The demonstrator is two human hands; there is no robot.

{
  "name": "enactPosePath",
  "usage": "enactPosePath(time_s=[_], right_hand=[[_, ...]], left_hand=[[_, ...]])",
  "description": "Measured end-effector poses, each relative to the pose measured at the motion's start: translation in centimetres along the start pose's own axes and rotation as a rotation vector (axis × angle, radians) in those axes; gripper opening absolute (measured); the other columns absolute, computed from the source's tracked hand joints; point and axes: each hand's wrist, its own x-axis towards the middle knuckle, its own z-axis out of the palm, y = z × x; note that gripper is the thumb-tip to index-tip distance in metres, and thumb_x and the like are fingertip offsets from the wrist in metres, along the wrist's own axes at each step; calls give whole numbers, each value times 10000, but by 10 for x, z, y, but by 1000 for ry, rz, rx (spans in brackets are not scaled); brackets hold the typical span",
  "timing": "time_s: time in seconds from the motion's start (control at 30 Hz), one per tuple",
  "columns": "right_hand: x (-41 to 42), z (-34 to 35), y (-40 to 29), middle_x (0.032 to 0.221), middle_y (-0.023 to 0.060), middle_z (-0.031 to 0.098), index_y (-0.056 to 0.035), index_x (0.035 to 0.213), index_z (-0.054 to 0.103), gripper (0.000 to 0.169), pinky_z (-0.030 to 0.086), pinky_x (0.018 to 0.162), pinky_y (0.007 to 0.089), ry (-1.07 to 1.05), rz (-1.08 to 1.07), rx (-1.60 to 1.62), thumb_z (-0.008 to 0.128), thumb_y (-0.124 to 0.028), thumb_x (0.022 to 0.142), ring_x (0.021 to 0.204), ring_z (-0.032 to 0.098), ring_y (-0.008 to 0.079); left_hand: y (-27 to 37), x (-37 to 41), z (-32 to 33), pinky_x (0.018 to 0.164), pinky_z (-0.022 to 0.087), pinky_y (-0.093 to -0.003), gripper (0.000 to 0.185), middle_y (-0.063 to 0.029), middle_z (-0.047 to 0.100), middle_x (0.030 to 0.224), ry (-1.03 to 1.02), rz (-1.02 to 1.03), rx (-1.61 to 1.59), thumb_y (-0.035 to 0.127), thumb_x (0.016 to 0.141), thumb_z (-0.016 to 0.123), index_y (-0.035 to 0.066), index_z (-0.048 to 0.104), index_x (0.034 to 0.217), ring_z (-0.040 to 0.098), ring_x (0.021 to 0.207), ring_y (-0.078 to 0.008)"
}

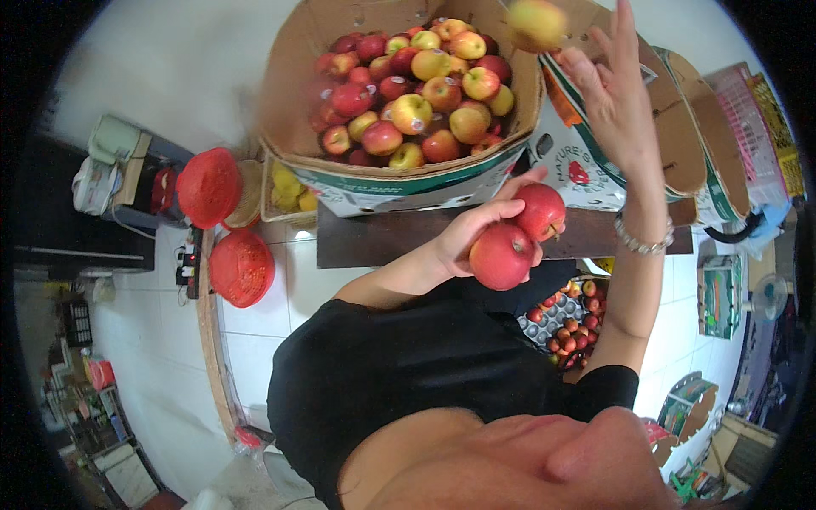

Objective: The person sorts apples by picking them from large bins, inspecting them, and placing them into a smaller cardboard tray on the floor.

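Note:
Two red apples (503,255) rest in my left hand (468,233), in front of a large cardboard box (408,185) holding many red and yellow apples (411,113). My right hand (609,95) is raised over the neighbouring cardboard box (676,127), fingers spread. Just beyond its fingertips a blurred yellow apple (537,25) appears in the air, apart from the hand as far as the picture shows. The inside of that neighbouring box is mostly hidden by my right arm.
Both boxes stand on a dark wooden bench (382,239). Beside them are a basket of yellow fruit (287,191) and red plastic baskets (242,268). More apples lie around a grey moulded tray (554,319) low by my right side. A wooden beam (213,331) crosses the tiled floor at left.

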Motion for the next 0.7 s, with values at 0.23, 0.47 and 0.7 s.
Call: enactPosePath(time_s=[0.23,0.47,0.7], right_hand=[[-63,-47,16,988,78,608,4,1197,529,473,459,767,256,-478,495,371,671,-209,800,906,559,124],[-141,-42,15,1198,144,531,59,1245,452,572,422,928,319,-195,520,653,699,-118,760,1082,521,196],[-170,-44,34,1321,168,420,61,1291,395,693,311,1023,388,24,356,688,663,-307,768,1197,437,254]], left_hand=[[2,-9,7,754,500,-324,702,-127,457,1185,188,494,792,100,732,671,78,276,1311,578,921,-207],[-20,22,14,871,444,-307,695,-119,421,1188,109,693,1059,52,715,674,41,341,1324,506,1045,-192],[-24,39,23,894,427,-319,709,-118,492,1171,114,588,1210,97,661,760,14,396,1263,522,1043,-183]])
